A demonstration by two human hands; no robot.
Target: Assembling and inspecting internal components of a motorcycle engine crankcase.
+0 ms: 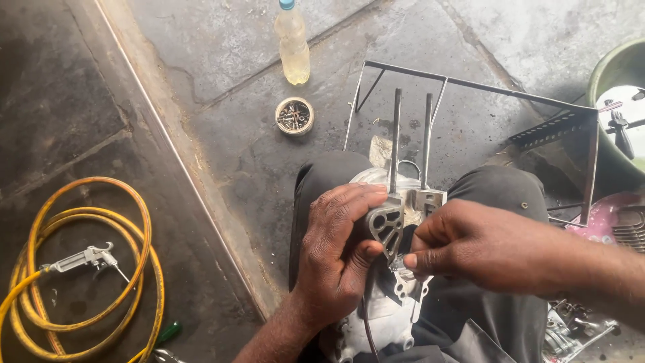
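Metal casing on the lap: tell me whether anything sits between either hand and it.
Nothing visible does. The left hand already wraps the metal casing's perforated bracket, and the right hand pinches a small part at its edge. The two upright rods rise beyond the hands, not between.

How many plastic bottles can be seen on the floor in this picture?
1. The single plastic bottle, with a blue cap and pale yellowish liquid, stands on the stone floor at the top, just beyond the small round tin of screws. Others may lie outside the view.
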